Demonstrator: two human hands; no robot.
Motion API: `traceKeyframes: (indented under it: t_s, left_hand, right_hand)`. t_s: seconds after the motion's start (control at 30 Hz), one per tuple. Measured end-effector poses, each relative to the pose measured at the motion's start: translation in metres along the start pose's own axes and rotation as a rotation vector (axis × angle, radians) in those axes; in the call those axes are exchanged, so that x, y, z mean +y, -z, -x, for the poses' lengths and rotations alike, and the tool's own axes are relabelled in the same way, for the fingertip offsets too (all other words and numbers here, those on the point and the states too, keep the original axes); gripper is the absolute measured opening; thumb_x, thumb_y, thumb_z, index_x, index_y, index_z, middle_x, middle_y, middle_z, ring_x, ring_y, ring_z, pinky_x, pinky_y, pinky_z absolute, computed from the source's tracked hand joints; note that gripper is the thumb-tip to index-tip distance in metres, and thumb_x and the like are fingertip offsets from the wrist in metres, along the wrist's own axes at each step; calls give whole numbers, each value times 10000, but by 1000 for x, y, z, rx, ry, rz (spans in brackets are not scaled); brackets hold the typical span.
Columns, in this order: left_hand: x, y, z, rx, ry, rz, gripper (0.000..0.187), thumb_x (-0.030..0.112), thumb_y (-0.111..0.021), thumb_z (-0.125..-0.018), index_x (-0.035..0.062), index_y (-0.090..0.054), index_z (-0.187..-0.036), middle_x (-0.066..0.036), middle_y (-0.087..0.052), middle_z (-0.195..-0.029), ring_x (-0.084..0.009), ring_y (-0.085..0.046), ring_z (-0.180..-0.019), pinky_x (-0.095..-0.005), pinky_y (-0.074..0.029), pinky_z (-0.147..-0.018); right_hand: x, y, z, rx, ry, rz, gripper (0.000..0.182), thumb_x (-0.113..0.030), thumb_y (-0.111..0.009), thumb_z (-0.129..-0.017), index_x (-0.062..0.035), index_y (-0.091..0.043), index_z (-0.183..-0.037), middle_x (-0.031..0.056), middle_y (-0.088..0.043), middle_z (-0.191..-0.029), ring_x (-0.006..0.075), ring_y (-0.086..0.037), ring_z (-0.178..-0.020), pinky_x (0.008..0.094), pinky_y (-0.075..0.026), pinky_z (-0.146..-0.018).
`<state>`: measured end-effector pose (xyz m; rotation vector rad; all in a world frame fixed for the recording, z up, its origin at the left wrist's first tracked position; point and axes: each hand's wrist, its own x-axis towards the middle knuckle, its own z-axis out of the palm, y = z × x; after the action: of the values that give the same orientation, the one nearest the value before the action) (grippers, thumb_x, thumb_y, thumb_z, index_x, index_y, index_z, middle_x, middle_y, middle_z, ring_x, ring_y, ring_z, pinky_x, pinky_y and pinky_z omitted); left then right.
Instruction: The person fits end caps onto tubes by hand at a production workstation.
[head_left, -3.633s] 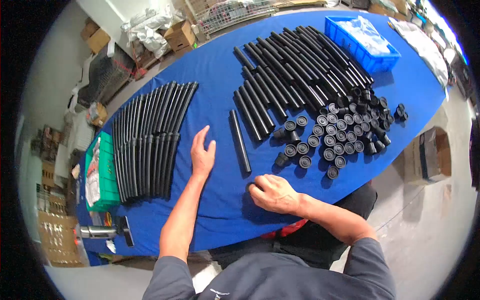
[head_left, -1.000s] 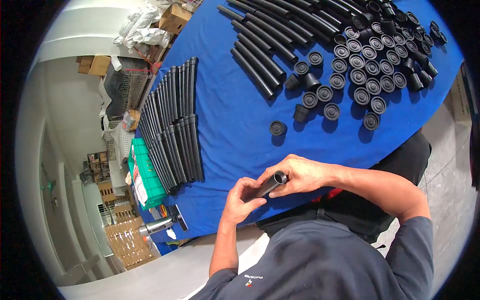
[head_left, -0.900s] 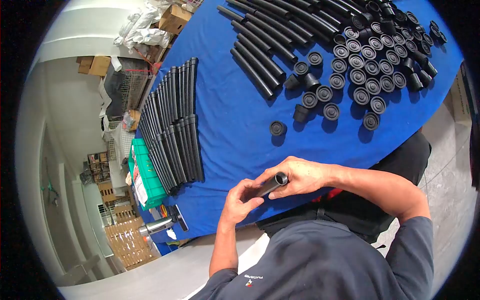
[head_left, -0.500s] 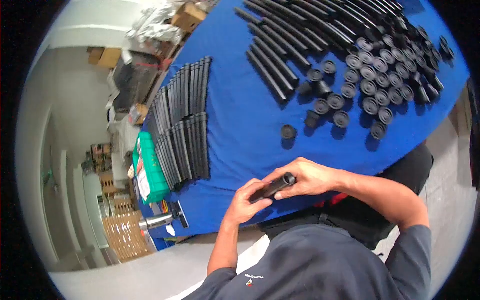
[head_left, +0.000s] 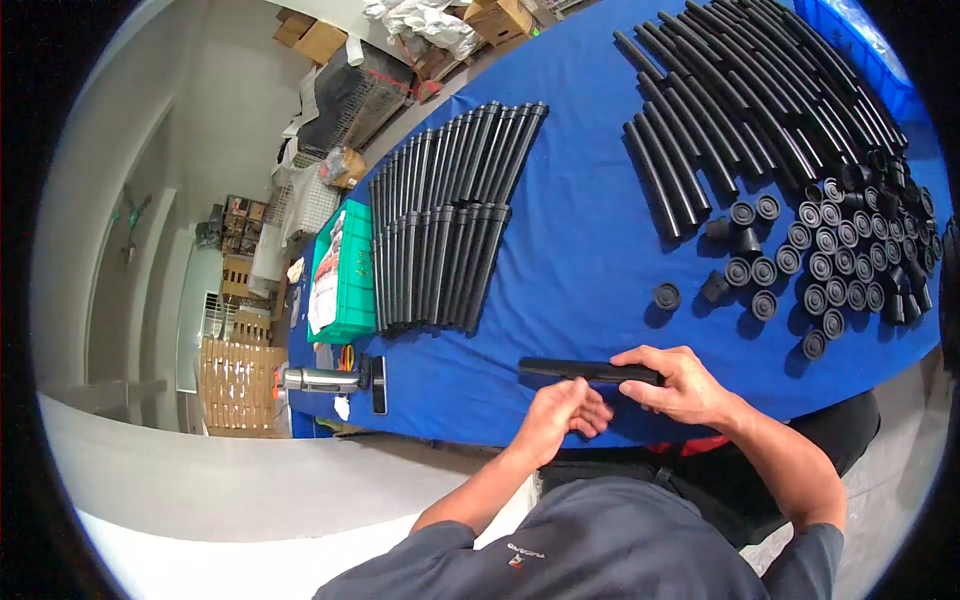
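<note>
My right hand (head_left: 685, 385) grips a black plastic tube (head_left: 560, 368) by its right end, fingers over the top and thumb underneath. The tube lies roughly level, just above the near part of the blue cloth. Below its middle is my left hand (head_left: 556, 418), fingers loosely bent and apart, with nothing in them; its upper edge comes right up to the tube's lower side. Beyond the right hand, a single round black rubber cap (head_left: 666, 295) sits on the cloth, ringed on top.
Many similar caps (head_left: 822, 267) cluster at the right, with rows of loose black tubes (head_left: 720, 110) behind. Capped tubes (head_left: 440, 255) lie in two rows at left, beside a green crate (head_left: 352, 280). A phone (head_left: 379, 385) and a metallic cylinder (head_left: 320, 380) lie nearby. A blue crate (head_left: 865, 50) stands far right.
The tube has turned from slanting toward me to lying level. My left hand has let go of it and dropped below, while the right keeps its hold. The head view has shifted left.
</note>
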<state>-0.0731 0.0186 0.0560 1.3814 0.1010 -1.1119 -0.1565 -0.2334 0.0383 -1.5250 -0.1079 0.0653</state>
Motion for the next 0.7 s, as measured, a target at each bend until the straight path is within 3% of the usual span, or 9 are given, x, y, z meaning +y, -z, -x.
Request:
traceKeyframes:
  t_s: [0.1,0.13,0.23,0.27,0.33,0.43,0.53,0.63,0.7]
  left_hand:
    - [-4,-2,11,185,-426,-716,268,203,-757,-948,-1,-643,-1079,-136,-734,-896,-232,-722,-762,-336,-586,-704]
    - [6,-7,12,263,-685,-994,373,183,-840,-856,-10,-623,-1089,-121,-728,-962,-236,-717,-823,-341,-577,-750]
    - [45,-31,-3,383,-1261,-1423,474,179,-887,-770,5,-616,-1118,-117,-713,-1052,-236,-711,-919,-358,-571,-822]
    - [46,-32,-8,320,-1190,-1419,509,127,-880,-741,28,-605,-1159,-129,-691,-1102,-232,-698,-993,-370,-560,-867]
    - [32,-12,-17,240,-927,-1327,493,86,-858,-748,36,-599,-1165,-121,-697,-1080,-225,-704,-979,-363,-562,-865]
    - [29,-8,-17,174,-653,-1128,389,-9,-809,-781,34,-589,-1099,-96,-713,-1023,-167,-703,-931,-337,-567,-857]
    - [42,-8,-7,40,-446,-942,376,21,-826,-773,9,-597,-1071,-82,-735,-985,-153,-703,-978,-338,-566,-870]
    - [46,3,-3,-62,-334,-928,410,1,-849,-769,13,-607,-1099,-74,-694,-1061,-164,-678,-988,-325,-547,-901]
    - [48,8,0,-105,-306,-910,390,76,-852,-790,8,-640,-1111,-57,-683,-1054,-147,-653,-977,-320,-526,-894]
  right_hand:
    - [-2,1,0,4,-70,43,405,-233,-736,-924,-18,-652,-1256,127,-717,-813,153,-669,-703,329,-513,-623]
    - [-3,2,0,-6,-84,38,417,-235,-742,-919,-20,-649,-1264,127,-717,-822,151,-668,-708,329,-514,-628]
    - [-6,2,-1,-35,-45,34,455,-233,-758,-905,-30,-633,-1292,127,-718,-847,150,-668,-719,329,-516,-641]
    - [-7,4,-2,-42,13,36,468,-228,-761,-902,-36,-625,-1306,129,-717,-853,151,-668,-721,329,-517,-645]
    - [-3,2,-3,-57,131,-68,537,-177,-762,-885,-63,-576,-1377,137,-719,-885,162,-671,-726,328,-527,-667]
    - [3,5,-3,-193,28,-254,611,-82,-686,-903,-139,-506,-1485,85,-724,-913,152,-665,-725,331,-558,-706]
    - [-4,8,-1,-287,-16,-244,603,-90,-662,-934,-168,-496,-1508,69,-722,-933,146,-665,-736,333,-565,-722]
    - [4,4,-1,-283,103,-182,579,-114,-662,-953,-173,-505,-1507,77,-717,-948,151,-670,-746,334,-562,-733]
    - [4,5,0,-282,96,-177,530,-141,-671,-961,-151,-538,-1474,81,-716,-947,155,-677,-755,344,-563,-741]
